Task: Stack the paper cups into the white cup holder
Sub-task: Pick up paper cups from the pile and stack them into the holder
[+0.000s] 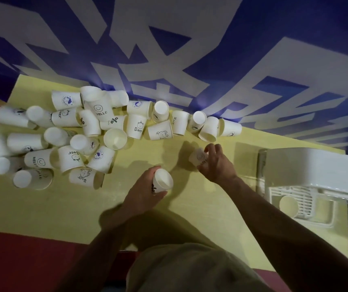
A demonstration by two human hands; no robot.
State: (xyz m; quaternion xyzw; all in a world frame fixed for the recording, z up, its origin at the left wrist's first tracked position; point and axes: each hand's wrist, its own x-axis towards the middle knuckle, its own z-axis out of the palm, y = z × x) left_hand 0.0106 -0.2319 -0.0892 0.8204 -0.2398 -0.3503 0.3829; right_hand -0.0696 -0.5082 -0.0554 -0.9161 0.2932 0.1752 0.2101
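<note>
From the head view, the left hand (142, 191) grips a cup (162, 182) marked with a percent sign, fingers curled round its wall, just above the yellow worktop (42, 207) near the front middle. That cup is tilted, its long axis running from the palm up and to the right, and the round white end facing the camera looks like its base, though the blur leaves this unsure. The right hand (216, 163) has its fingers curled over a second cup (198, 157) lying on the worktop between the pile (74, 133) and the holder (308, 178); the grip looks closed on it. This cup lies roughly on its side, its axis running left to right, and I cannot tell which end is the mouth. The step in hand appears to be gathering two cups for nesting. To do it well, I judge both mouths should be turned the same way and the two axes lined up before one slides into the other, with a light squeeze so the paper walls do not buckle. The holder sits at the right edge, well apart from the pile, with one cup (288, 206) seen end-on beside its grille. Most cups in the pile lie on their sides, pointing every way, so each will need turning.
</note>
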